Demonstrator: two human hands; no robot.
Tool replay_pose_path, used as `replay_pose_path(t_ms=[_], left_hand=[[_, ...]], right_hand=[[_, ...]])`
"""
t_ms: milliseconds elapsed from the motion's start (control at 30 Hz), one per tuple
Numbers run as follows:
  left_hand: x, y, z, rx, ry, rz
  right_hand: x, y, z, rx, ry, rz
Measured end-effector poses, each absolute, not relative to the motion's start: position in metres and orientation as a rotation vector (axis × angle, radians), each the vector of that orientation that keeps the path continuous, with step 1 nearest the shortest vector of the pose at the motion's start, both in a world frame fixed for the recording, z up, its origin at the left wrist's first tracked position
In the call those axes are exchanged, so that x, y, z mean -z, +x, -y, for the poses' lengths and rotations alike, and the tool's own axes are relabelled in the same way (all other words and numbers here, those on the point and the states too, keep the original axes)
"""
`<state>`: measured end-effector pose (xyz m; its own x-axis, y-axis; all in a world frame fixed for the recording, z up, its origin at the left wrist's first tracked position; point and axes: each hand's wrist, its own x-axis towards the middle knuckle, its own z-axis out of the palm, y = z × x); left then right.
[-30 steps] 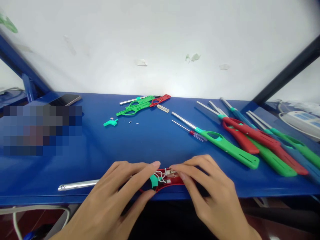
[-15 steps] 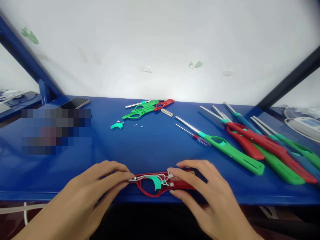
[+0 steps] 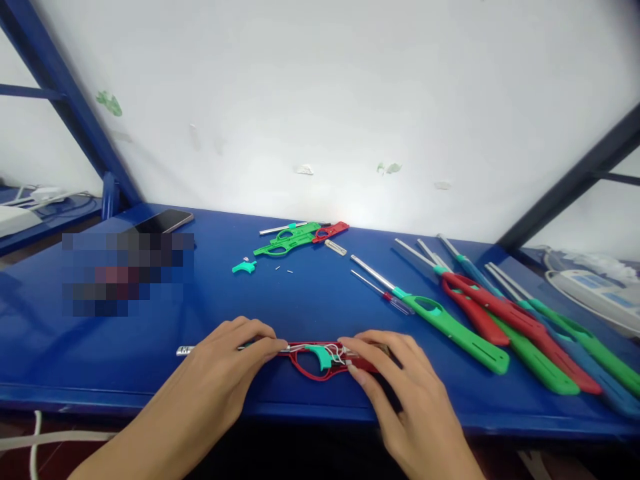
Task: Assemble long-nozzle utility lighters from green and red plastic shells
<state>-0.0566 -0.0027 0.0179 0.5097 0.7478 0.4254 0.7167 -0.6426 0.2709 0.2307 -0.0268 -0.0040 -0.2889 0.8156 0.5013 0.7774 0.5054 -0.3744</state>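
An opened red gas lighter [image 3: 316,378] lies near the table's front edge, its inside facing up. A teal trigger [image 3: 324,358] and loose white wires [image 3: 337,352] show in it. My left hand [image 3: 233,360] pinches the lighter's neck, and a metal tube [image 3: 183,351] sticks out to the left beyond that hand. My right hand [image 3: 405,377] grips the handle end, thumb and fingers at the white parts by the wires. The fingers cover most of the handle.
Behind lie green casing halves [image 3: 287,247], a red casing piece [image 3: 334,232], a loose teal trigger [image 3: 245,267] and tiny pins. To the right are a screwdriver [image 3: 397,303], a green lighter [image 3: 453,333] and several more lighters [image 3: 520,308]. A phone [image 3: 173,220] lies at left.
My left hand has shifted right along the lighter's neck, and the metal tube now shows beyond it. The right hand still holds the handle end. The view has tilted up slightly.
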Motion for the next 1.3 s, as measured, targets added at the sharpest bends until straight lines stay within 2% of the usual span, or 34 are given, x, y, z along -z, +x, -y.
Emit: replay_pose_path(t_ms=[233,467,667,767,900,1033,1133,1300], left_hand=[[-0.009,-0.059,-0.005,-0.866,2.717,-1.245],[-0.008,-0.058,-0.006,-1.000,2.727,-1.219],[-0.008,-0.055,-0.005,-1.067,2.787,-1.242],[-0.006,-0.054,-0.005,-1.074,2.807,-1.268],[-0.005,-0.053,-0.007,-1.147,2.871,-1.234],[-0.004,-0.056,-0.009,-1.178,2.914,-1.190],[-0.003,-0.058,-0.009,-1.065,2.874,-1.239],[-0.006,-0.058,-0.006,-0.991,2.844,-1.278]], right_hand=[[0.006,0.232,0.028,0.113,-1.331,2.021],[0.003,0.239,0.025,0.117,-1.327,2.004],[-0.025,0.232,0.001,0.238,-1.186,2.101],[-0.050,0.221,-0.021,0.251,-1.114,2.262],[-0.072,0.214,-0.070,0.368,-1.244,2.468],[-0.077,0.217,-0.132,0.450,-1.361,2.507],[-0.079,0.217,-0.169,0.494,-1.473,2.515],[-0.081,0.203,-0.193,0.534,-1.511,2.599]])
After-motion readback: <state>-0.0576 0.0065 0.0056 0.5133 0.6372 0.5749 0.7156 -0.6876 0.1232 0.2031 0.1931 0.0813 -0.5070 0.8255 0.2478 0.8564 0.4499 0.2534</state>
